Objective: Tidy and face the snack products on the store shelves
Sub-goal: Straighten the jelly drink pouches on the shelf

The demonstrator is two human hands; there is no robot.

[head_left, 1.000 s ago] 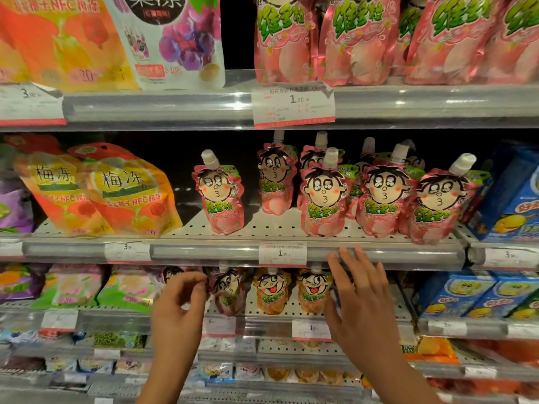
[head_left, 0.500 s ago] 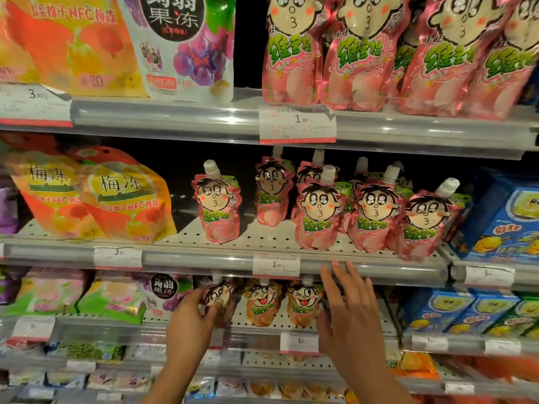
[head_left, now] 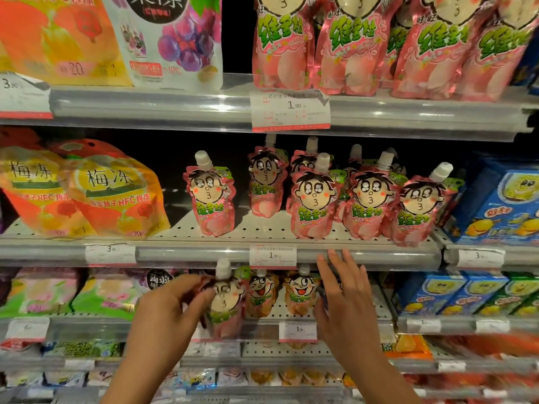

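Fingers (head_left: pixel 201 295) of my left hand (head_left: pixel 166 313) pinch a pink pouch (head_left: pixel 226 304) with cartoon face and white cap; my right hand (head_left: pixel 347 298) is spread, holding nothing.

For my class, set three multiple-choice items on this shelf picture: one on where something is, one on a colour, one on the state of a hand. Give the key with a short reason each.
1. Where is the pouch that the left hand holds?
A. at the top shelf
B. in front of the lower shelf, beside the orange pouches
C. among the blue boxes

2. What colour are the caps of the pouches on the middle shelf?
A. white
B. red
C. black

3. How is the right hand?
A. gripping a box
B. a closed fist
C. open, fingers spread

Key: 1 B, it hangs out past the lower shelf's edge; 2 A, every spout cap shows white; 3 C, straight fingers hold nothing.
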